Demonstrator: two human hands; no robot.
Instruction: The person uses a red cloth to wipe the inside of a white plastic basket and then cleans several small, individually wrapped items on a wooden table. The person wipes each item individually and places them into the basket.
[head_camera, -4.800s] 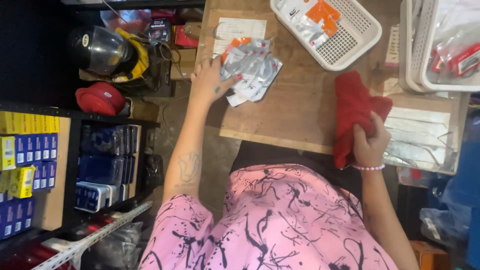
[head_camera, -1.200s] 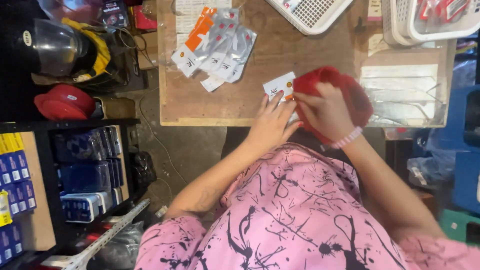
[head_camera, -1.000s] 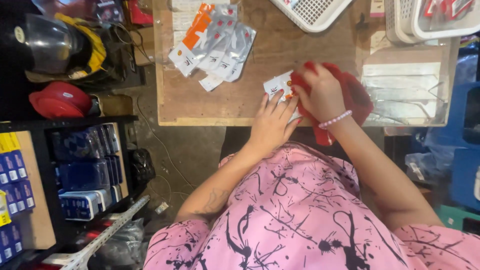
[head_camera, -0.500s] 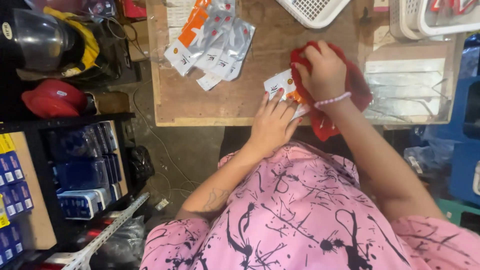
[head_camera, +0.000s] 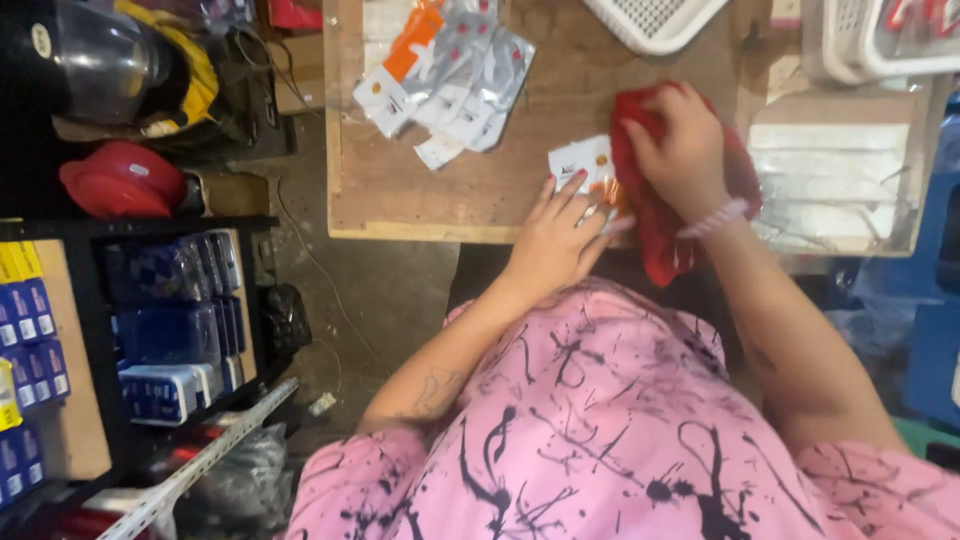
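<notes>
- Head view: your left hand (head_camera: 555, 240) lies flat at the near edge of the wooden table (head_camera: 400, 190), fingers spread and straight, fingertips pressing down on a small white packet (head_camera: 580, 163) with an orange mark.
- That packet lies flat on the table just beyond your left fingertips. Its visible part sticks out toward the far left; its right part runs under the red cloth (head_camera: 655, 215), so you cannot tell its full length. From what shows, its long axis looks tilted, running from near right to far left.
- Your right hand (head_camera: 685, 150) sits on top of the red cloth, fingers curled and bunched over the fabric, pressing it down against the packet's right side. The cloth's lower end hangs off the table's near edge.
- The two hands are just beside each other, with the packet between them: left hand on its near side, right hand and cloth on its right. Both touch it, the left with bare fingertips, the right only through the cloth.
- Farther up the table, well apart from your hands, lies a loose pile of silver packets (head_camera: 455, 75), one with an orange top.
- A white basket (head_camera: 655, 15) sits at the far edge, and a clear plastic sleeve (head_camera: 830, 180) lies to the right of the cloth.
</notes>
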